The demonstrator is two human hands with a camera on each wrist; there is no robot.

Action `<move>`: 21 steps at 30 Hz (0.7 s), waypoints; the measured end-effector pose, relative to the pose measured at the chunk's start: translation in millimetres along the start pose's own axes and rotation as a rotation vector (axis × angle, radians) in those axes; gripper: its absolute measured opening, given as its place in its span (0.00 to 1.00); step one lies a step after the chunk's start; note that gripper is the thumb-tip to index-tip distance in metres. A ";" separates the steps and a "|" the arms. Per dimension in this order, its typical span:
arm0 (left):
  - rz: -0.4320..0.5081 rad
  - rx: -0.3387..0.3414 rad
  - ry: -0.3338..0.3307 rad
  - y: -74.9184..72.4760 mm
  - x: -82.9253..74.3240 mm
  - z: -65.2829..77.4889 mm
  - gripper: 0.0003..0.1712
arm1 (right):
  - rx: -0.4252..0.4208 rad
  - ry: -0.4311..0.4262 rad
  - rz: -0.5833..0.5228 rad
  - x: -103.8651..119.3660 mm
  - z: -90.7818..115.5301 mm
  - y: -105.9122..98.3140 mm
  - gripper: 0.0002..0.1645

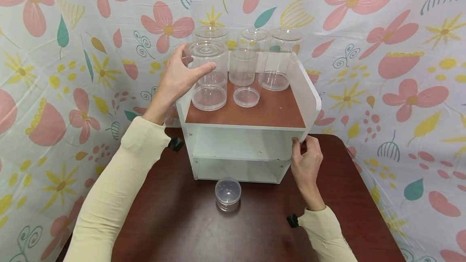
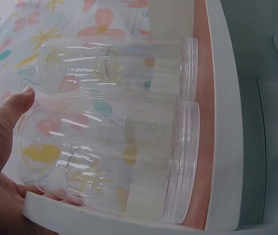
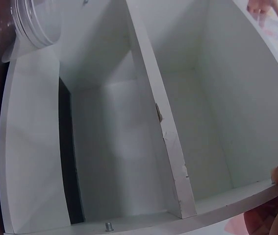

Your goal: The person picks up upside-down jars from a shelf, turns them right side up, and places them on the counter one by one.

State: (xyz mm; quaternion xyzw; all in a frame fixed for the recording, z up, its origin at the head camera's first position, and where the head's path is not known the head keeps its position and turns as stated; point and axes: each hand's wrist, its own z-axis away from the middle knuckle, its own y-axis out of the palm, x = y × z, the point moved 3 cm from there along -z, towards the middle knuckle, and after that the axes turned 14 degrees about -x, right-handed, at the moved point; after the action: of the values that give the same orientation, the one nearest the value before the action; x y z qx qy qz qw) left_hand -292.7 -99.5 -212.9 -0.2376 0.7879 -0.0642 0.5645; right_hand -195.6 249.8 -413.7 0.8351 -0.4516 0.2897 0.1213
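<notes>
A clear plastic jar (image 1: 211, 88) stands lid-down at the front left of the brown shelf top. My left hand (image 1: 178, 75) grips its upper end, thumb in front and fingers round the far side; in the left wrist view its lid (image 2: 182, 164) rests on the brown surface. My right hand (image 1: 307, 161) pinches the front edge of the right side panel of a white shelf unit (image 1: 242, 142). Beside the gripped jar is a narrower clear jar (image 1: 246, 96), with several more clear jars behind, overlapping and hard to separate.
A small lidded clear jar (image 1: 228, 193) sits on the dark wooden table (image 1: 174, 221) in front of the unit. Raised white side panels (image 1: 306, 92) flank the top. Chipped edging shows on the middle shelf board (image 3: 159, 115). A floral cloth (image 1: 400, 112) hangs behind.
</notes>
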 end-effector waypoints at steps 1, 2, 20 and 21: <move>0.006 0.003 -0.002 0.2 0.0 0.0 0.64 | -0.001 -0.001 0.000 -0.3 0.1 0.1 0.09; 0.012 0.006 -0.004 0.4 0.1 -0.1 0.64 | -0.002 -0.001 -0.001 -0.7 0.2 0.2 0.09; 0.152 -0.004 0.032 -6.6 -2.1 9.5 0.58 | -0.003 -0.002 0.002 -0.8 0.4 0.0 0.08; 0.181 -0.005 0.040 -7.6 -2.7 10.8 0.57 | -0.004 -0.001 0.001 -0.9 0.3 -0.1 0.08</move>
State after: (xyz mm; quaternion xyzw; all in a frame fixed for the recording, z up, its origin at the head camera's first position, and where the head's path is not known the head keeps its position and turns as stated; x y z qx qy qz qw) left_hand -279.7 -103.2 -211.6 -0.1657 0.8174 -0.0159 0.5516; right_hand -195.9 250.3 -414.4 0.8348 -0.4528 0.2882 0.1225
